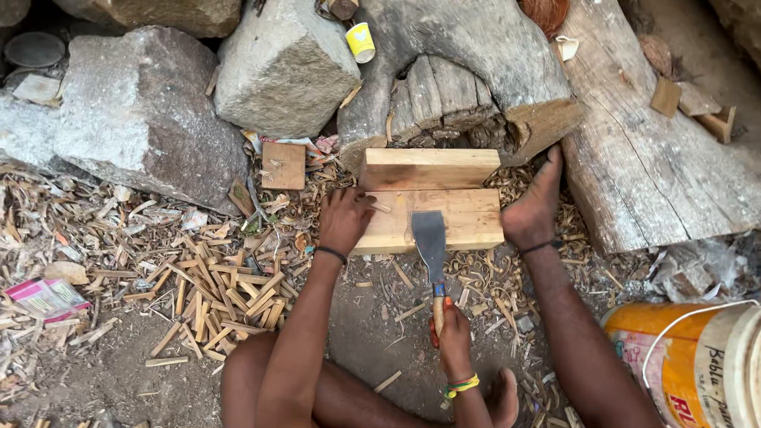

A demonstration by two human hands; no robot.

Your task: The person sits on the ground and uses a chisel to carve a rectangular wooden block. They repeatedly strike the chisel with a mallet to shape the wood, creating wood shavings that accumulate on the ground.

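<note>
My left hand (344,218) rests on the left end of a pale wooden block (468,214) and pinches a thin wood splinter (380,208) on it. My right hand (452,337) is closed around the wooden handle of a broad flat-bladed chopper (430,238), whose blade lies on the block's near edge. A second pale block (428,167) stands on edge behind the first. My right foot (535,202) presses against the block's right end.
A pile of split wood sticks (222,293) lies left of my arm, amid shavings. Large grey stones (143,111) and weathered logs (634,143) ring the far side. An orange and white plastic bucket (697,364) stands at lower right. A small square board (283,166) lies near the stones.
</note>
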